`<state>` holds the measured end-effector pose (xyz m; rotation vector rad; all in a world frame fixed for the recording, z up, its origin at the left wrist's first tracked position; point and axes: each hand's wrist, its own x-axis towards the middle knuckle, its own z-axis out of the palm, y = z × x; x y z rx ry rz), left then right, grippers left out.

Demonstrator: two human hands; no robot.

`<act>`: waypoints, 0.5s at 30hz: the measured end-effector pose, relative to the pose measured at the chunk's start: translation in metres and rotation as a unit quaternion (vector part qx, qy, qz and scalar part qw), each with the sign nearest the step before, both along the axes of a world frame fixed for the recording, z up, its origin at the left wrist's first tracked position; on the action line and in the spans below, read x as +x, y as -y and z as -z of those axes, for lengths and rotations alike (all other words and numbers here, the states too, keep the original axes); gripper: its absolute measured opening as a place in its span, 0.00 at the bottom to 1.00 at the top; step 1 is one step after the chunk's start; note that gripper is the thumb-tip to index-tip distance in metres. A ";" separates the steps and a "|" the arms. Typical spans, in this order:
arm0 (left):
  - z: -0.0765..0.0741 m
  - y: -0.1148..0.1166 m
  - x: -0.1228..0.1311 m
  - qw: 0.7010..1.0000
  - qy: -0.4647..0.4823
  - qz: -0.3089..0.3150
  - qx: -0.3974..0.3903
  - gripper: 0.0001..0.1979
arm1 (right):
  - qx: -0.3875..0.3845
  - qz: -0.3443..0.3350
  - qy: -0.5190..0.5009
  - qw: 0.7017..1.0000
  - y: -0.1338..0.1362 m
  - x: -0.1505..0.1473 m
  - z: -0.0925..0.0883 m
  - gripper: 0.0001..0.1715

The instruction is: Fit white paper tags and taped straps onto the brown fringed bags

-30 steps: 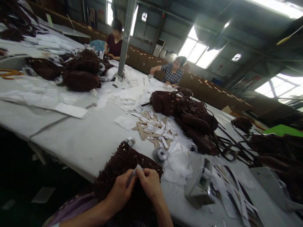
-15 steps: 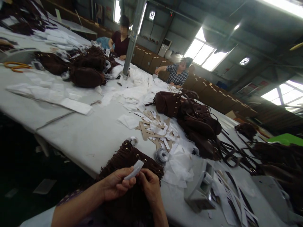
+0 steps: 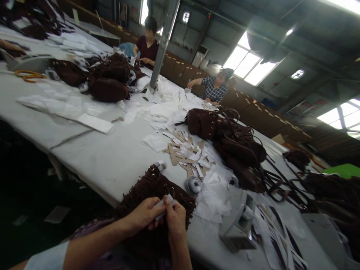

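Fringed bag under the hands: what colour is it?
Dark brown; the fringed bag shows best in the head view.

The left hand (image 3: 152, 213) and right hand (image 3: 174, 216) hide part of the pale strip (image 3: 170, 200) and of the fringed bag (image 3: 156, 182). I find the dark pile (image 3: 39, 30) cut by the top edge.

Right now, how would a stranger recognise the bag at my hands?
On the long pale table, find the near side. The dark-brown bag lies there, partly under the left hand and right hand. Its fringe distinguishes it from the smooth bags farther right.
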<state>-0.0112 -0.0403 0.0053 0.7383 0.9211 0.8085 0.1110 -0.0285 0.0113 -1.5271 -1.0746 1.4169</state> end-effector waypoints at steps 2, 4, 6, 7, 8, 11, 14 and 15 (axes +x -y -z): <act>-0.003 0.003 -0.002 0.998 0.038 -0.025 -0.047 0.23 | 0.004 0.009 -0.006 1.000 -0.001 0.001 0.002 0.27; -0.007 0.008 -0.005 0.990 0.099 -0.045 -0.094 0.21 | 0.011 0.014 -0.003 1.000 -0.002 0.002 0.005 0.27; -0.012 0.013 -0.007 0.981 0.136 -0.064 -0.120 0.20 | 0.018 0.012 0.005 1.000 -0.001 -0.001 0.008 0.26; -0.013 0.015 -0.007 0.980 0.138 -0.076 -0.124 0.20 | 0.020 0.009 0.010 1.000 0.000 -0.003 0.008 0.26; -0.014 0.017 -0.006 0.980 0.130 -0.088 -0.123 0.19 | 0.021 0.003 0.018 1.000 0.001 -0.005 0.007 0.26; -0.014 0.022 -0.004 0.987 0.071 -0.113 -0.090 0.19 | 0.044 -0.005 0.076 0.996 0.007 0.002 -0.005 0.25; -0.007 0.027 -0.005 0.992 0.015 -0.114 -0.056 0.19 | 0.107 0.120 0.194 0.968 0.015 0.052 -0.026 0.28; -0.004 0.028 -0.005 0.993 0.002 -0.109 -0.050 0.19 | 0.124 0.202 0.240 0.941 0.019 0.079 -0.034 0.30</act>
